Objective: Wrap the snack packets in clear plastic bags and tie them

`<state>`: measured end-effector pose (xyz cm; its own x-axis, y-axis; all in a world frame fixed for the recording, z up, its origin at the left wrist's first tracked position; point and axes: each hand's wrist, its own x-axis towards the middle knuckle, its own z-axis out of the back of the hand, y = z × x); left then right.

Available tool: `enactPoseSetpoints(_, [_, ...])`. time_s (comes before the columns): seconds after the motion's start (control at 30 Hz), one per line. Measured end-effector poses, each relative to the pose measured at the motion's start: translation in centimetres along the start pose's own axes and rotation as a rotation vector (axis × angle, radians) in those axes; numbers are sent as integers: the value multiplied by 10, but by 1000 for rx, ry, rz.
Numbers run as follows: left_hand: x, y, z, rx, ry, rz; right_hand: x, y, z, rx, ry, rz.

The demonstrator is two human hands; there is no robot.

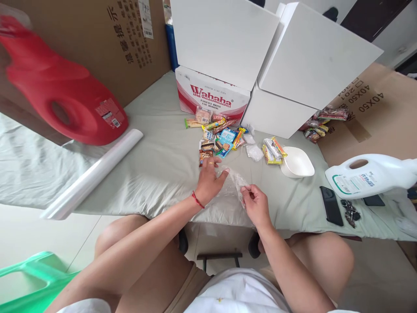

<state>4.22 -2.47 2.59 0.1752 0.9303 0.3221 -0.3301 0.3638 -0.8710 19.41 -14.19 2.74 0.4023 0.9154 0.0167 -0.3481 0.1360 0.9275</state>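
My right hand (256,205) is closed in a pinch on the edge of a clear plastic bag (235,179), which lies crumpled and thin between my hands. My left hand (210,179), with a red cord at the wrist and a ring, has its thumb spread from its fingers. Its fingertips are at the lower edge of a brown cookie packet (205,156); whether they press on it I cannot tell. Beyond it is a loose pile of small wrapped snacks, with a blue packet (227,135) among them. Crumpled clear plastic (254,152) sits right of the pile.
Yellow-wrapped snacks (273,151) lean by a white bowl (298,163). A Wahaha carton (211,95) and white boxes (286,56) stand behind. Left are a red jug (61,82) and a plastic film roll (97,171); right, a white jug (368,174), phone (331,205) and keys (350,212).
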Motion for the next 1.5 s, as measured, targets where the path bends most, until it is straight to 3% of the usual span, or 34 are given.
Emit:
enactPoseSetpoints(0.07, [-3,-5,6,110,-154,-122,8,2,4,181,-26,-179])
enactPoseSetpoints(0.17, [-18,-21,21,271,-298,-390,12,12,7,345,-97,-267])
enactPoseSetpoints(0.2, [-25,-27,25,293,-280,-513,12,14,6,376,-106,-274])
enactPoseSetpoints(0.27, [-41,-37,31,271,-134,-780,10,18,3,417,-104,-279])
enactPoseSetpoints(0.33, [-53,-42,32,281,5,-916,7,19,-1,452,-93,-267])
enactPoseSetpoints(0.4, [-58,-39,29,330,127,-944,3,19,-5,478,-78,-260])
enactPoseSetpoints(0.6, [-36,-4,22,378,322,-751,9,16,0,431,-69,-369])
enactPoseSetpoints(0.77, [-13,15,29,378,528,-620,38,11,35,365,18,-424])
enactPoseSetpoints(0.83, [-10,14,30,402,551,-524,48,8,49,347,25,-454])
enactPoseSetpoints(0.9, [-11,8,30,363,452,-324,54,6,56,342,1,-460])
enactPoseSetpoints(1.0, [-17,-7,29,56,321,142,52,6,52,368,-56,-436])
enactPoseSetpoints(1.1, [-25,-24,27,-318,500,536,44,6,32,428,-121,-383])
enactPoseSetpoints(1.17, [-29,-33,25,-410,672,713,39,7,17,433,-160,-319])
enactPoseSetpoints(1.23, [-32,-37,21,-447,731,833,33,7,2,376,-183,-246])
enactPoseSetpoints(1.4, [-33,-36,6,-531,524,814,19,9,-26,109,-174,-68])
enactPoseSetpoints(1.5, [-31,-29,-3,-574,336,846,15,10,-37,101,-163,-66])
